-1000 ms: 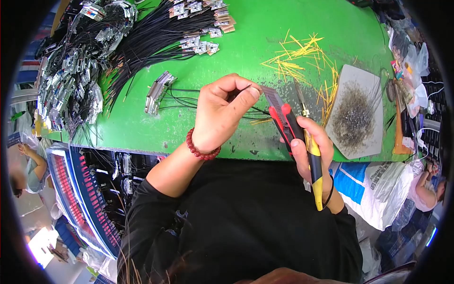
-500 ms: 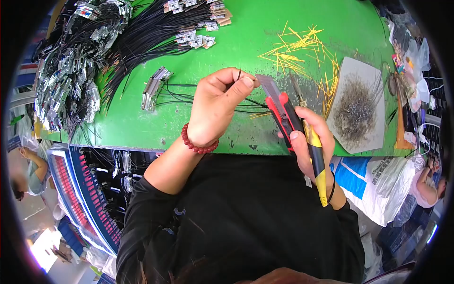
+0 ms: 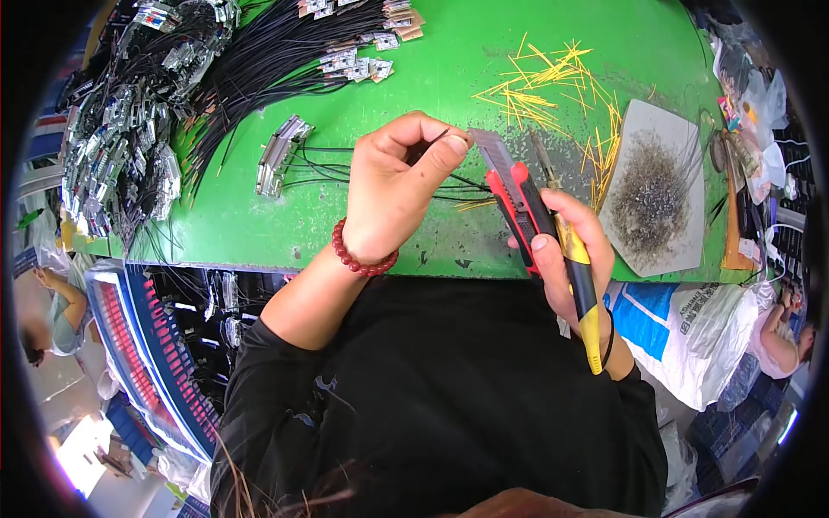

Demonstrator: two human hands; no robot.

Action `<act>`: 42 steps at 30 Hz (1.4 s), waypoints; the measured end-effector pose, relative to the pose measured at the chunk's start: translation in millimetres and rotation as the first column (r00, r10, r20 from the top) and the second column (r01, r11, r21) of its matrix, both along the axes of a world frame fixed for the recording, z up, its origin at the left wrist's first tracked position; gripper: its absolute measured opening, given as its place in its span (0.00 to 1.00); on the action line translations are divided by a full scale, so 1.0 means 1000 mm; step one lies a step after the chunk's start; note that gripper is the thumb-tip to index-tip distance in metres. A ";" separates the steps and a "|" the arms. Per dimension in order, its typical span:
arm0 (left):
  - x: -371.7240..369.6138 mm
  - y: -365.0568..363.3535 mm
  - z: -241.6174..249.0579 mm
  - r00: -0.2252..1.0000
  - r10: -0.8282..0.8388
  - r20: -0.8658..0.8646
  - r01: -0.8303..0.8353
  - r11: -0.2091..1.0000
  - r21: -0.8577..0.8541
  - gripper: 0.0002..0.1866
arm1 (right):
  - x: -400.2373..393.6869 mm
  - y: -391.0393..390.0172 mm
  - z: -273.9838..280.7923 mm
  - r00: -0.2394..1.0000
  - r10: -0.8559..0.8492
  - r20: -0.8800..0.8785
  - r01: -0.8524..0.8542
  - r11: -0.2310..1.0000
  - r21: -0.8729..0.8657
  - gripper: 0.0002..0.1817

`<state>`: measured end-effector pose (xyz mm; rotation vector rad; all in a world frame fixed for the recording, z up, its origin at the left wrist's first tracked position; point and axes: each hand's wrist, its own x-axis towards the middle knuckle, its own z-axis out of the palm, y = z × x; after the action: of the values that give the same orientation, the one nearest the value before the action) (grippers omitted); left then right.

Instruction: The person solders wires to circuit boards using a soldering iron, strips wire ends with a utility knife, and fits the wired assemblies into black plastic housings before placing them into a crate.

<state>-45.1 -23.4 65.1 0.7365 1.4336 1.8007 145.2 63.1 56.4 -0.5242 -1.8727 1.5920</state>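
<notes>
My left hand (image 3: 393, 190), wearing a red bead bracelet (image 3: 363, 265), pinches a thin black cable (image 3: 326, 169) between thumb and forefinger. The cable runs left to a silvery metal-cased part (image 3: 281, 157) lying on the green table. In my right hand (image 3: 577, 246) are two tools: a red and black utility knife (image 3: 523, 212) with its blade out, and a yellow and black soldering iron (image 3: 585, 302) lying across the palm. The knife's blade tip is right at my left fingertips. The iron's metal tip points away toward the yellow sticks.
Thin yellow sticks (image 3: 553, 73) are scattered beyond my hands. To the right lies a grey board (image 3: 669, 134) covered with dark crumbs. Bundled black cables (image 3: 276, 52) and a heap of metal parts (image 3: 121, 164) fill the far left. Other people sit at both sides.
The knife and soldering iron have shifted very slightly to the right. The bit of black cable above my left thumb now leans more. Both hands keep their grip.
</notes>
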 end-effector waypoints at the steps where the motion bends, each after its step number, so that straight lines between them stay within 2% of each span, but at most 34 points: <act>1: 0.000 0.000 0.001 1.000 0.013 -0.020 -0.013 1.000 0.001 0.06 | 0.000 0.000 0.000 1.000 -0.006 0.002 0.006 1.000 0.012 0.19; 11: 0.000 0.000 -0.001 0.999 0.019 -0.042 -0.019 1.000 -0.001 0.06 | 0.002 -0.001 0.002 1.000 0.005 0.014 -0.004 0.999 -0.037 0.18; 14: 0.000 0.001 -0.005 0.994 0.060 -0.091 -0.060 0.998 0.006 0.05 | 0.005 0.000 0.000 0.999 0.001 0.043 -0.001 1.000 0.003 0.18; 16: 0.001 0.001 -0.009 0.969 0.114 -0.218 -0.112 0.994 0.021 0.03 | 0.006 -0.001 -0.001 0.999 -0.004 0.044 0.003 1.000 0.015 0.19; 20: 0.001 0.003 -0.009 0.963 0.138 -0.231 -0.135 0.990 0.031 0.02 | 0.007 0.000 -0.001 0.999 -0.004 0.039 0.004 1.000 -0.014 0.19; 22: 0.001 0.003 -0.010 0.956 0.144 -0.256 -0.140 0.990 0.034 0.02 | 0.011 0.005 -0.002 0.987 0.089 0.137 -0.100 0.992 0.082 0.22; 28: 0.002 0.003 -0.010 0.925 0.174 -0.337 -0.177 0.984 0.022 0.01 | 0.012 0.006 -0.004 0.985 0.076 0.156 -0.097 0.986 0.133 0.21; 32: 0.003 0.004 -0.011 0.929 0.178 -0.325 -0.180 0.983 0.025 0.01 | 0.012 0.005 -0.005 0.986 0.077 0.149 -0.098 0.985 0.140 0.22; 34: 0.004 0.005 -0.011 0.939 0.174 -0.296 -0.173 0.984 0.031 0.02 | 0.008 0.001 -0.006 0.996 -0.017 0.082 0.013 0.999 0.052 0.18; 38: 0.002 0.003 -0.011 0.961 0.133 -0.244 -0.141 0.990 -0.017 0.02 | 0.006 -0.001 -0.006 0.996 -0.032 0.083 0.029 0.999 0.041 0.18; 40: 0.003 0.002 -0.009 0.994 0.090 -0.060 -0.091 0.996 -0.009 0.03 | 0.005 0.000 -0.007 0.998 -0.017 0.060 0.018 1.000 -0.002 0.18; 42: 0.002 0.002 -0.010 0.995 0.079 -0.054 -0.080 0.997 -0.007 0.03 | 0.003 -0.001 -0.007 0.999 -0.012 0.044 0.012 1.000 -0.008 0.18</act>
<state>-42.8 -21.6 54.8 0.7375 1.5241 1.8464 148.5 62.4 49.8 -0.5773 -1.8924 1.5934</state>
